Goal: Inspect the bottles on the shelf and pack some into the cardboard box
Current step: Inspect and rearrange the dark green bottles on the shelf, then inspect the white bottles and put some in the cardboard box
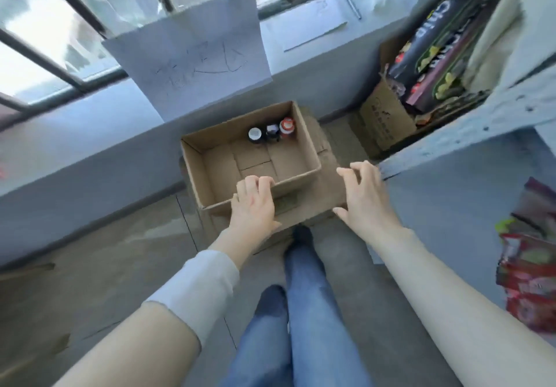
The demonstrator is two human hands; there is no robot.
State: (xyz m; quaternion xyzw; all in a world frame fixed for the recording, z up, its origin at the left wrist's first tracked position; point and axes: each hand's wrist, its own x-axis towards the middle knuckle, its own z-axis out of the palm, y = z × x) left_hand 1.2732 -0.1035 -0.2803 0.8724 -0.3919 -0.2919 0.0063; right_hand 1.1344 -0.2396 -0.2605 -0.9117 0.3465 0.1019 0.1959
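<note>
The shelf (469,134) stands at my right. The box (288,187) is before my feet, with three bottles (272,132) upright in its far corner. I judge that the packing is begun, and much room is left. My left hand (254,203) grips the near rim. My right hand (365,194) is spread beside the box and holds nothing.

One view only, head-worn, wide-angle. It looks steeply down and forward from standing height. The cardboard box (192,161) on the floor (126,245) sits mid-frame, close. The left hand (254,206) and right hand (365,197) enter from below. A barred window (60,40) runs across the top, with the shelf (451,143) at the right edge. The frame is slightly motion-blurred.
</note>
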